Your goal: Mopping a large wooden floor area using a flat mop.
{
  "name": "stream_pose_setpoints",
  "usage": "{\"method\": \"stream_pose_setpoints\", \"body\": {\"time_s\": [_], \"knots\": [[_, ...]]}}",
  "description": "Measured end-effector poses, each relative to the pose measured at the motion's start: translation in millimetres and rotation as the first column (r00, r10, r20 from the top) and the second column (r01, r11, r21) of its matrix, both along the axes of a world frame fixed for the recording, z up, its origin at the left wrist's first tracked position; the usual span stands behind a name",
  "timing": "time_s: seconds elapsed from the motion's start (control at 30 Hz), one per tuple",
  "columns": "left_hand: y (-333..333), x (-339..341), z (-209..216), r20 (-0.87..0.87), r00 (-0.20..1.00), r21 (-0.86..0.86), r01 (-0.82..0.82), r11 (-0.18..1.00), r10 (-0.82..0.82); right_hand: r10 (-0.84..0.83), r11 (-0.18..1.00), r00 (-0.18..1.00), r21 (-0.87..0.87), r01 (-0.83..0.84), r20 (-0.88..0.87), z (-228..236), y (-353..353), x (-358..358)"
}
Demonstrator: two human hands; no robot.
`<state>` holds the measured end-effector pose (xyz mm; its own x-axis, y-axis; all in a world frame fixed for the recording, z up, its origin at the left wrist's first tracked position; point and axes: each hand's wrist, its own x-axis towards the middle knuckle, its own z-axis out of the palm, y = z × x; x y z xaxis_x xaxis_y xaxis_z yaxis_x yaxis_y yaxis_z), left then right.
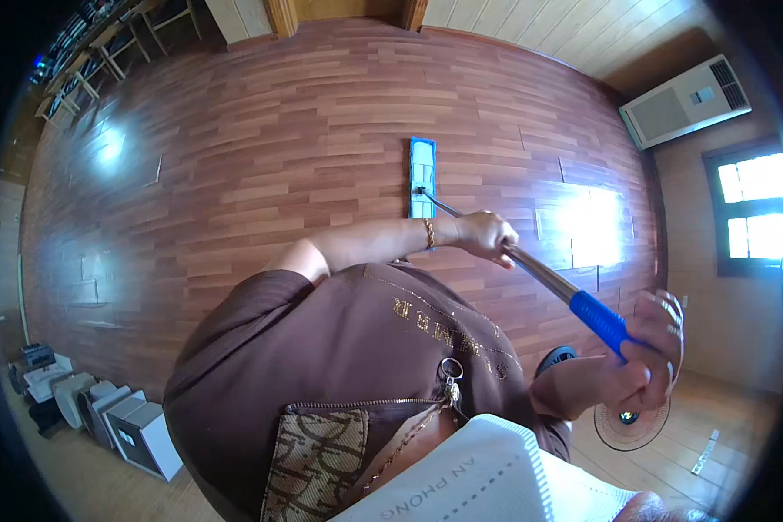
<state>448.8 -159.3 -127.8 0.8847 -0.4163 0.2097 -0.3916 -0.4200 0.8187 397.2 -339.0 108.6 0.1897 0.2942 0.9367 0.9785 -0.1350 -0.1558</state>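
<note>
A flat mop with a light-blue rectangular head (423, 161) lies on the brown wood-plank floor (322, 113) ahead of me. Its metal pole (544, 272) slants back toward my right side and ends in a blue grip (597, 318). My left hand (487, 235), a gold bracelet at its wrist, is closed around the pole partway up. Higher up, my right hand (652, 352) wraps the end of the blue grip and hides its tip. Where the pole meets the head, a dark joint (422, 190) shows.
A white floor-standing air conditioner (687, 100) is against the wall at the far right, near a dark-framed window (752, 209). A fan (632, 418) shows below my right hand. Boxes and appliances (143, 435) line the lower left; chairs (104, 56) stand at the far left.
</note>
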Motion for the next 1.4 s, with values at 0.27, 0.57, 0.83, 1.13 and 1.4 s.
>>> {"method": "stream_pose_setpoints", "body": {"time_s": [0.27, 0.57, 0.83, 1.13, 1.4], "knots": [[-29.6, 16.9, -43.1, -0.068, 0.998, 0.044, 0.019, 0.999, -0.016, 0.107, 0.994, 0.970, 0.000, -0.109, 0.218, -11.5, -43.3, 14.7], [22.3, 8.3, -48.2, -0.131, 0.990, 0.061, -0.036, 0.997, 0.044, 0.083, 0.994, 0.974, 0.053, -0.097, 0.213, -14.8, -0.6, 28.4], [83.8, -40.2, -57.4, -0.191, 0.941, 0.082, -0.269, 0.960, 0.280, 0.350, 0.921, 0.936, 0.171, -0.351, 0.040, -47.7, 36.3, 40.9], [174.8, -118.4, -110.8, 0.065, 0.773, 0.033, -0.633, 0.773, 0.631, 0.690, 0.711, 0.641, 0.151, -0.687, -0.337, -105.8, 106.5, 40.6], [234.7, -211.0, -201.8, 0.050, 0.224, 0.067, -0.973, 0.221, 0.973, 0.695, 0.408, 0.338, -0.040, -0.912, -0.634, -162.2, 176.6, -1.5]]}}
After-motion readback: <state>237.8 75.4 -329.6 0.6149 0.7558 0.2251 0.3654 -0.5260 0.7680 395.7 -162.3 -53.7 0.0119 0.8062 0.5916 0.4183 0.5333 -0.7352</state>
